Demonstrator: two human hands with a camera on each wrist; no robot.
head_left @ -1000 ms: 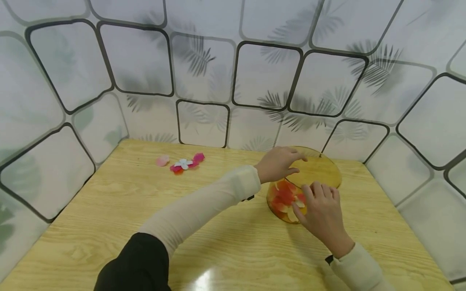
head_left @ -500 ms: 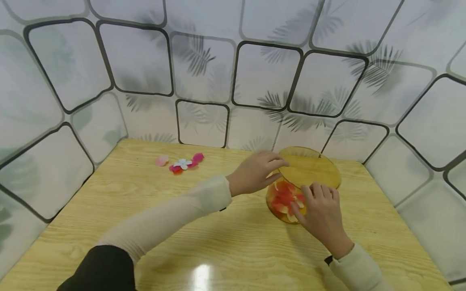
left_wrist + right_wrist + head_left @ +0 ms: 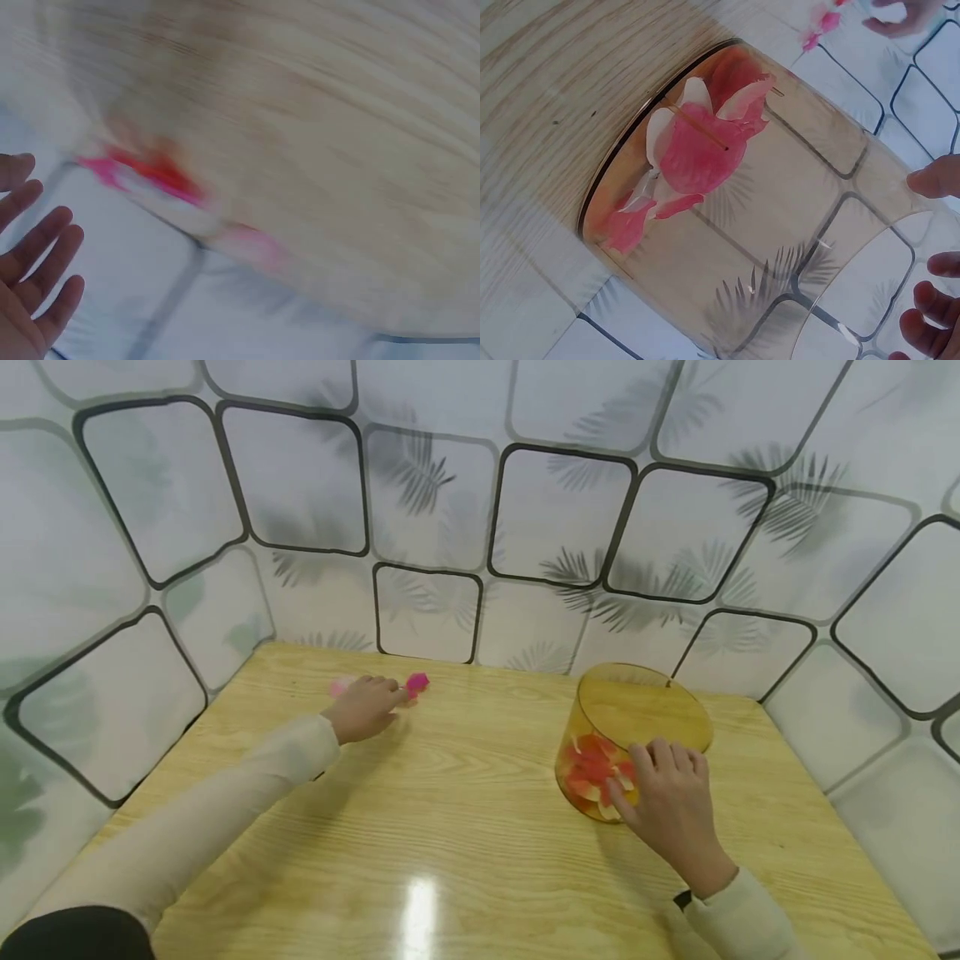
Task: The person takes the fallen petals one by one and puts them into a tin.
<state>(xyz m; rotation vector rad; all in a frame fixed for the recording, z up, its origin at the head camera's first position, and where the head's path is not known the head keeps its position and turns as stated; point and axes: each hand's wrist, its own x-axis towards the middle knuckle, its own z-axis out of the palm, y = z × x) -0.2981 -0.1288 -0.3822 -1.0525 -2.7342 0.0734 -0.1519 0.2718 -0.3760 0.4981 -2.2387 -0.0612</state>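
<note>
At the back left of the table, my left hand (image 3: pixel 366 706) is over a small group of artificial petals (image 3: pixel 417 683), hiding part of it. Its fingers are relaxed and hold nothing in the left wrist view, where the red and pink petals (image 3: pixel 161 180) are blurred. My right hand (image 3: pixel 672 802) holds the near right side of a see-through amber cylindrical container (image 3: pixel 573 727), thumb on the outer wall and fingertips at the rim. Red, pink and white petals (image 3: pixel 705 150) lie at the bottom of the upright, open-topped container.
The wood-grain table (image 3: pixel 465 860) backs onto a pale curtain (image 3: pixel 427 502) patterned with rounded shapes and leaves, which also runs along both sides. A pale pink petal (image 3: pixel 342 685) lies left of my left hand.
My left hand has moved from over the container's mouth leftward across the table to the petals at the back left. The right hand stays at the container.
</note>
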